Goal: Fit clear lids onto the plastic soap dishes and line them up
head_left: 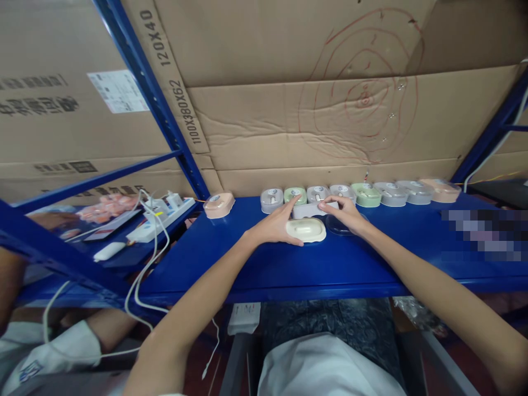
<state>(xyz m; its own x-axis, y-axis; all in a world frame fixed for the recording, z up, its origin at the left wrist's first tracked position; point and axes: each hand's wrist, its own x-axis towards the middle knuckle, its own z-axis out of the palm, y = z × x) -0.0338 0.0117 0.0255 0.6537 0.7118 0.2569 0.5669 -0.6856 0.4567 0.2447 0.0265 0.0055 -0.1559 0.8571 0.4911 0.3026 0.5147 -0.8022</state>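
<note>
My right hand pinches the right end of a light grey, block-like piece between thumb and fingers. My left hand is spread at the left, its index finger beside the block's left end. Its thumb rests at the lower left edge of a cream oval tray with a recess in its middle. Under my right hand sits a dark oval tray, partly covered by the hand. Behind both hands stand small clear-lidded cases, among them a grey one and a green one.
A peach case stands apart at the left; another peach case ends the row at right. Left of the blue post are a power strip, white cables and a co-worker's arm. Cardboard backs the blue table.
</note>
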